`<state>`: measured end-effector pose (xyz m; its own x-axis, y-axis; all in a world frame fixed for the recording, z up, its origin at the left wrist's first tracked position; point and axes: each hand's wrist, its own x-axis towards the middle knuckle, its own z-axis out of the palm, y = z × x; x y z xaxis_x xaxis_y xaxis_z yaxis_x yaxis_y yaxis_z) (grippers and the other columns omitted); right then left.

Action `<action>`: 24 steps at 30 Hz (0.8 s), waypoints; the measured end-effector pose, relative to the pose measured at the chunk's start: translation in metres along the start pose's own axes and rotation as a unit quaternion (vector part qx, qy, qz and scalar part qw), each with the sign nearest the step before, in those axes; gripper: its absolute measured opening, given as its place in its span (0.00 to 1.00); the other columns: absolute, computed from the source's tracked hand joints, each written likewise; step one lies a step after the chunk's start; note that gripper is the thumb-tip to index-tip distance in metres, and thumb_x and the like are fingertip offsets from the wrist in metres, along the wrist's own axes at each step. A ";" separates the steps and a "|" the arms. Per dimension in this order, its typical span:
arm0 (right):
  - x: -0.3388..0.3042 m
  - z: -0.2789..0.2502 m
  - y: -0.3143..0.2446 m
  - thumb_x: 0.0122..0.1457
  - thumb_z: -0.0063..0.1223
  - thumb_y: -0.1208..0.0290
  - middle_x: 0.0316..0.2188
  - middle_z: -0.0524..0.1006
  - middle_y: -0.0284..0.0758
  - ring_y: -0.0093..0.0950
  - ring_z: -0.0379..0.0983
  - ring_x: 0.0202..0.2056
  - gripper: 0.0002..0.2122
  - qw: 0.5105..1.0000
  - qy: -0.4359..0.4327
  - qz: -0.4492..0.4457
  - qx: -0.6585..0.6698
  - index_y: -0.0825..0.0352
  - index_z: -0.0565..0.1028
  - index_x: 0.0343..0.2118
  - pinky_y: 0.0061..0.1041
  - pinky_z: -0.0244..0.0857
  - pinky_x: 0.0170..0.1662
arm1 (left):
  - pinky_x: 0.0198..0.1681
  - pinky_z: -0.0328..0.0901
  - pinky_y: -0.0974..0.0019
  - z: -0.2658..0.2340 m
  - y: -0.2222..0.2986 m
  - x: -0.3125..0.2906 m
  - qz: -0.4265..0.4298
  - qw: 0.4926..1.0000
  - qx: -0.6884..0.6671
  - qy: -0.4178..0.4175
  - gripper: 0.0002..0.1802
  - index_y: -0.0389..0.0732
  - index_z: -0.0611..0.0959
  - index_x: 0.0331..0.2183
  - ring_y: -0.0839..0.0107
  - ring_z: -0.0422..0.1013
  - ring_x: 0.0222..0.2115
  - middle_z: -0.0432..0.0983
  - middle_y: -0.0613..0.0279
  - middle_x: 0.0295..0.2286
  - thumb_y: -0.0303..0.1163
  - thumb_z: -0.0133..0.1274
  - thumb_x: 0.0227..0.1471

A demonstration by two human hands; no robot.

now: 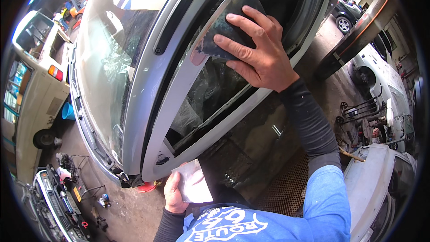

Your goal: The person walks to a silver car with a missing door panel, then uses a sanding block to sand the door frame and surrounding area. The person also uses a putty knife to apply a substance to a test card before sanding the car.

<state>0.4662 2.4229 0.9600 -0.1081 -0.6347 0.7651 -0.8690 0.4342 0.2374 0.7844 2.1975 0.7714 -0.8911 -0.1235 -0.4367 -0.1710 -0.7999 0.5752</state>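
My right hand (257, 47) is up at the silver-grey car door's window frame (172, 101). Its fingers lie spread over a dark, smeared flat sheet (235, 18), which looks like a filler spreader, and press it to the frame. A pinkish patch (197, 57) shows on the frame at the sheet's lower corner. Low in front of my body, my left hand (176, 192) grips a small whitish flat plate (193, 181) with a faint pink smear. My left thumb lies along the plate's edge; the other fingers are mostly hidden behind it.
The windshield (116, 40) is left of the door frame. A beige van (42, 80) stands far left, above car parts (62, 197) on the floor. At right are a dark post (354, 31), a white car (385, 76), a metal cart (363, 110) and a pale car body (367, 179).
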 end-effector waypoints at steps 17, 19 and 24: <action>0.007 -0.012 0.020 0.53 0.65 0.63 0.60 0.68 0.30 0.36 0.57 0.62 0.24 1.000 -0.006 0.017 -0.017 0.47 0.78 0.55 0.42 0.49 0.61 | 0.54 0.69 0.54 -0.001 0.007 0.000 0.005 1.000 -0.015 0.007 0.29 0.30 0.74 0.53 0.55 0.75 0.46 0.77 0.47 0.47 0.41 0.56 0.58; 0.008 -0.003 0.026 0.52 0.65 0.63 0.60 0.68 0.29 0.36 0.56 0.62 0.24 1.000 0.003 0.011 -0.011 0.47 0.78 0.55 0.40 0.50 0.62 | 0.54 0.69 0.54 -0.003 0.006 0.000 0.010 1.000 -0.018 -0.002 0.29 0.30 0.74 0.53 0.55 0.75 0.46 0.77 0.47 0.47 0.41 0.55 0.59; 0.000 -0.005 0.025 0.50 0.66 0.66 0.60 0.68 0.30 0.37 0.58 0.62 0.24 1.000 -0.009 0.021 -0.003 0.49 0.79 0.53 0.39 0.51 0.61 | 0.53 0.69 0.54 -0.006 0.007 -0.002 0.009 1.000 -0.025 0.009 0.29 0.30 0.73 0.54 0.55 0.75 0.46 0.77 0.47 0.47 0.42 0.54 0.59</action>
<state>0.4469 2.4372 0.9686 -0.1526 -0.6274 0.7636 -0.8607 0.4641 0.2094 0.7879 2.1885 0.7724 -0.8859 -0.1476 -0.4397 -0.1341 -0.8260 0.5475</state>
